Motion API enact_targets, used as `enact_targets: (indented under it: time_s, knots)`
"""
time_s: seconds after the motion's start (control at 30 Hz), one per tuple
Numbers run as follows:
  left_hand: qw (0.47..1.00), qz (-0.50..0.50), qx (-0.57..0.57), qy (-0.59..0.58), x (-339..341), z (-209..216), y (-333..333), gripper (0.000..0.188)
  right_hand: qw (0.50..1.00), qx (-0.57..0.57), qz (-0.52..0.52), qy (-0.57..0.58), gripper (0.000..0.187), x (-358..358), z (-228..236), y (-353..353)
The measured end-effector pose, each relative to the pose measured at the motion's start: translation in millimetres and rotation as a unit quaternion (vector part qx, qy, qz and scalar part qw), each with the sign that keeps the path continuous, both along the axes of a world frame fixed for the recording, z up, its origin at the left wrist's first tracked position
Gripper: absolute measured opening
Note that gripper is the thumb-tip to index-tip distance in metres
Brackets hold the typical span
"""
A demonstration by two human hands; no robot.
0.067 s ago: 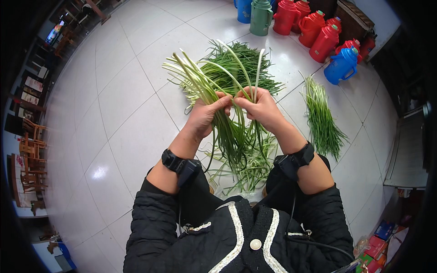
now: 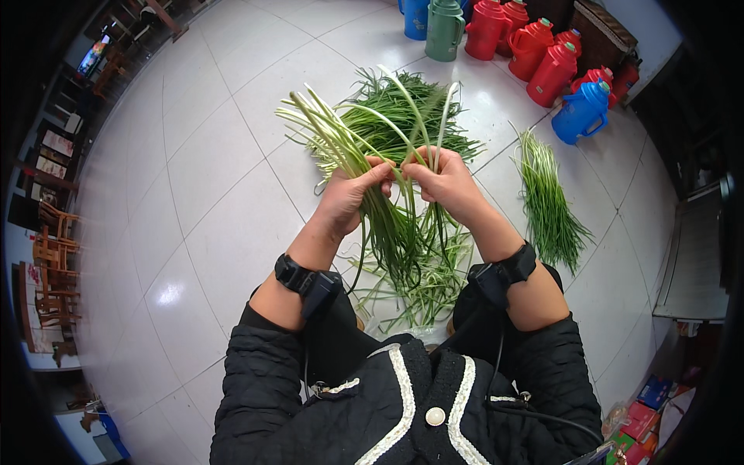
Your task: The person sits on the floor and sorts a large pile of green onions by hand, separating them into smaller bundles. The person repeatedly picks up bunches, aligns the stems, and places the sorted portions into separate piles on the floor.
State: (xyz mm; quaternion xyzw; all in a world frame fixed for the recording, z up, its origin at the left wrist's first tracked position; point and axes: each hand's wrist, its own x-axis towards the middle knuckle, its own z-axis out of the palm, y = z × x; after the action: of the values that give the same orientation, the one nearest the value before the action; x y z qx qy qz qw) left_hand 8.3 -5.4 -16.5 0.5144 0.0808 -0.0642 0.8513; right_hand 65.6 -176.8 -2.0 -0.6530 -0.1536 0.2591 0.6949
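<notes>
A bunch of garlic chives is gripped in my left hand, pale stem ends fanned up and away, green leaves hanging down. Close beside it, my right hand pinches a few single chive stalks between thumb and fingers. The two thumbs almost meet. Beyond my hands a large heap of chives lies on the tiled floor. Below them, between my knees, is a loose pile of pale trimmings and leaves. A neat narrow bundle of chives rests on the floor to the right.
Several thermos flasks stand at the far right, among them a green one, a red one and a blue one. Wooden chairs line the far left. Coloured boxes sit at the lower right.
The stalks in my right hand have tilted slightly to the right at their pale tips. My left hand stays in place with its bunch.
</notes>
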Motion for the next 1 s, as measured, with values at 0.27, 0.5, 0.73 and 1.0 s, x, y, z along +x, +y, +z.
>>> enact_targets:
  time_s: [0.27,0.5,0.73,1.0]
  knots:
    - [0.999,0.010,0.025,-0.022,0.6,0.9,2.9,0.015,0.993,0.114,0.038,0.019,0.015,12.9,-3.4,-10.1]
    - [0.999,-0.035,-0.001,-0.010,-1.1,0.1,-3.3,0.014,0.984,-0.020,0.056,-0.168,0.022,-1.4,0.9,0.5]
    - [0.999,0.015,0.038,0.035,5.1,-31.6,18.2,0.008,0.994,-0.033,-0.031,-0.097,0.020,16.2,7.8,-14.9]
    - [0.969,0.171,0.054,0.171,7.5,-81.6,78.7,0.023,0.975,0.177,-0.132,-0.027,0.025,55.5,23.4,-76.5]
